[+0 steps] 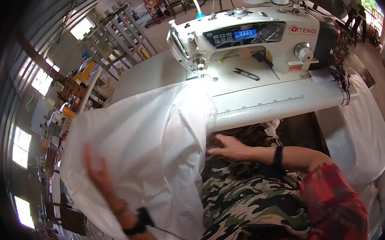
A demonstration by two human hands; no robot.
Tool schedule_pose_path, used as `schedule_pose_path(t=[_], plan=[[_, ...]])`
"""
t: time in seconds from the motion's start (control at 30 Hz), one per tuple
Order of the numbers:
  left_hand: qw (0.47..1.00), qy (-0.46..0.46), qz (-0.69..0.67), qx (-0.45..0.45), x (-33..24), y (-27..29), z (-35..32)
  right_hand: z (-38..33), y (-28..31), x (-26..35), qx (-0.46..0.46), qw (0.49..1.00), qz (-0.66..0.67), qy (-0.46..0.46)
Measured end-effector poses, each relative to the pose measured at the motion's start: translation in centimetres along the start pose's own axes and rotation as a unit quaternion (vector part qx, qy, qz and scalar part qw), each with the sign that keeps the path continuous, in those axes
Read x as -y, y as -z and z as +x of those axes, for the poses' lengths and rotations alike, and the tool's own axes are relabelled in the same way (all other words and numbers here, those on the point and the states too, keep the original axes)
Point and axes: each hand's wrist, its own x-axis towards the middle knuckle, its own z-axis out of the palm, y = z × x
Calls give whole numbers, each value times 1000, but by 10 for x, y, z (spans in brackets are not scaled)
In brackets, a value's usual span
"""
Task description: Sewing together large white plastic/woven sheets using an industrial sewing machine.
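A large sheet of white cloth [143, 121] runs from under the needle area of a white sewing machine [260, 49] and drapes down the left side in loose folds. My left hand [98, 172], blurred by motion, is over the cloth's left part with its fingers apart and nothing seen in them. Beside the cloth's right edge, just below the machine bed [247, 108], my right hand [230, 147] has its fingers stretched toward that edge. Whether its fingertips touch the cloth I cannot tell. The machine's lamp brightly lights the cloth at the needle.
Thread snips [246, 74] lie on the machine bed, near a dark pointed tool [266, 64]. Camouflage fabric [254, 195] covers my lap. White plastic-like material [357, 131] hangs at the right. A metal rack [118, 39] and a cluttered bench stand at the left.
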Motion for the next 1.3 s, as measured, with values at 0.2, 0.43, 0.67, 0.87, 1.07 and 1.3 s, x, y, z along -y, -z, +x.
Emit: schedule_pose_path(t=[0.2, 0.43, 0.67, 0.87, 1.07, 1.3], plan=[[832, -66, -361, 417, -213, -85, -90, 46, -70, -1, 193, 955, 225, -10], [786, 180, -316, 499, -188, -116, -206, 57, -100, 129, 30, 889, 456, -25], [827, 404, -172, 351, -139, -78, -302, 69, -93, 157, -78, 913, 397, 45], [843, 472, -75, 246, -115, 6, -299, 50, -71, 66, 209, 929, 267, 148], [906, 395, 74, 130, -54, 85, -228, 44, -94, 22, -21, 1000, 7, -9], [921, 259, 286, -53, 24, 215, -97, 87, -135, 38, 21, 983, 172, -56]])
